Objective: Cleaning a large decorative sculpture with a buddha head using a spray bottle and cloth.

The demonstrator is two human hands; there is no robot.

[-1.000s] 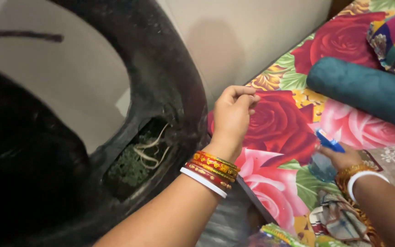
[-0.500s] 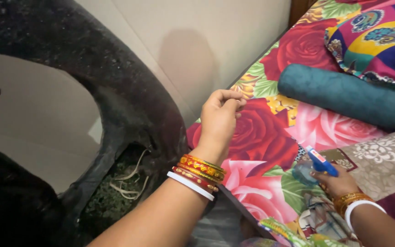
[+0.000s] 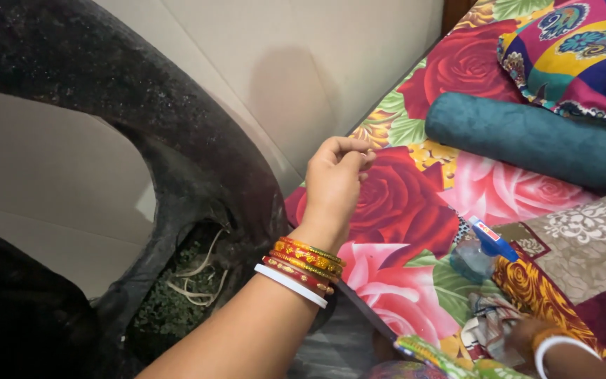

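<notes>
My left hand (image 3: 334,181) is raised over the edge of a bed with a floral sheet (image 3: 415,210). Its thumb and fingertips are pinched together, and nothing shows between them. Red, gold and white bangles ring that wrist. Only a blurred part of my right hand (image 3: 525,335) shows at the bottom right, with a white bangle on the wrist, and its fingers are hidden. A small clear spray bottle (image 3: 478,254) with a blue top lies on the sheet, apart from both hands.
A large black curved object (image 3: 177,140) fills the left; its hollow holds green matter and pale strands (image 3: 191,281). A teal bolster (image 3: 527,140) and patterned pillow (image 3: 576,56) lie at the back right. A patchwork cover (image 3: 583,245), checked cloth (image 3: 489,323) and colourful packet (image 3: 436,354) lie near.
My right hand has let go of the spray bottle and drawn back toward the bottom edge; the bottle now lies on the sheet. My left hand has stayed pinched and barely moved.
</notes>
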